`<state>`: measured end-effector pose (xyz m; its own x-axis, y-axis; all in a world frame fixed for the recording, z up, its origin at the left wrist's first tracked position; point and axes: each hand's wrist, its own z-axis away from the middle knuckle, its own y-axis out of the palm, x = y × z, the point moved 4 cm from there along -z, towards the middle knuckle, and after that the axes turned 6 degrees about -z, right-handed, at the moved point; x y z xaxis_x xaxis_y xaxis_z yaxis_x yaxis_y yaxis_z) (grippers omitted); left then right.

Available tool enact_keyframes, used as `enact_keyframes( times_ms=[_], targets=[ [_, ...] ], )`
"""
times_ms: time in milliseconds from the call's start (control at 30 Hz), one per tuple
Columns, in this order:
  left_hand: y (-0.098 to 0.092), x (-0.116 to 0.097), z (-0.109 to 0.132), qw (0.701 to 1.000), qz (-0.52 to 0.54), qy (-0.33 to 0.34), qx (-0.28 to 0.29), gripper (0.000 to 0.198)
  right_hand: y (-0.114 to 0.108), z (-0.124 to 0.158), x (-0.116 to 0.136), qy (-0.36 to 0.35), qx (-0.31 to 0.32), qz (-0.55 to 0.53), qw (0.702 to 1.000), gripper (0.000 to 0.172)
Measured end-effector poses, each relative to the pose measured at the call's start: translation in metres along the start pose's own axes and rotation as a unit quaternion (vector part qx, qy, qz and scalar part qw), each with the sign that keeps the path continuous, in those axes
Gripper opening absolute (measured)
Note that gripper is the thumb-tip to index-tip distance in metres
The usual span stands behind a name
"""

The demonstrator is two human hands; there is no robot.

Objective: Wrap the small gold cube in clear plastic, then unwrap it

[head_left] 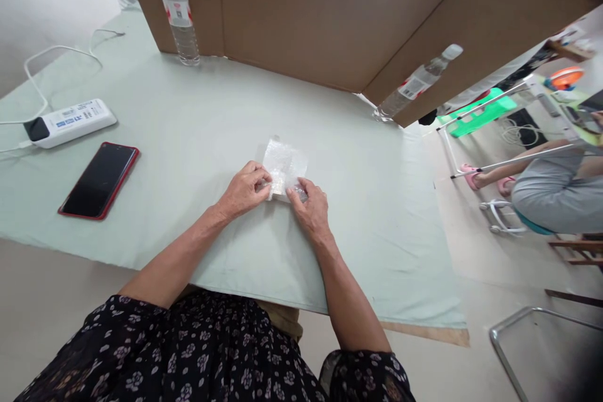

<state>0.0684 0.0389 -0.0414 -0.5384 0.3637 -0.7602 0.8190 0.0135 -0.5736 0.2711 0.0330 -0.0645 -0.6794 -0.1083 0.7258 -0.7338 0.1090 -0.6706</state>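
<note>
A small clear plastic bag (284, 162) lies on the pale green tablecloth (198, 132) near the middle of the table. My left hand (242, 190) pinches its near left edge with the fingertips. My right hand (308, 206) pinches its near right corner. Something small and shiny sits inside the bag between my fingers; I cannot make out what it is. Both forearms reach in from the bottom of the view.
A red-cased phone (100, 180) and a white power bank (70, 122) with a cable lie at the left. Two water bottles (178, 9) (417, 83) stand against a brown cardboard wall (330, 12). Another person (556, 191) sits at the right, beside a metal chair frame (513, 339).
</note>
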Motion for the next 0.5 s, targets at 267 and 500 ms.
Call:
enact_keyframes(
  times_ms=[267,500],
  targets=[
    [0.000,0.000,0.000,1.000,0.002,-0.005,0.008,0.011,-0.032,-0.001,-0.012,0.100,0.000,-0.018,0.995,0.048],
    [0.000,-0.001,-0.001,1.000,-0.003,-0.013,0.016,0.011,-0.018,-0.002,-0.004,0.111,0.064,0.006,0.992,0.034]
  ],
)
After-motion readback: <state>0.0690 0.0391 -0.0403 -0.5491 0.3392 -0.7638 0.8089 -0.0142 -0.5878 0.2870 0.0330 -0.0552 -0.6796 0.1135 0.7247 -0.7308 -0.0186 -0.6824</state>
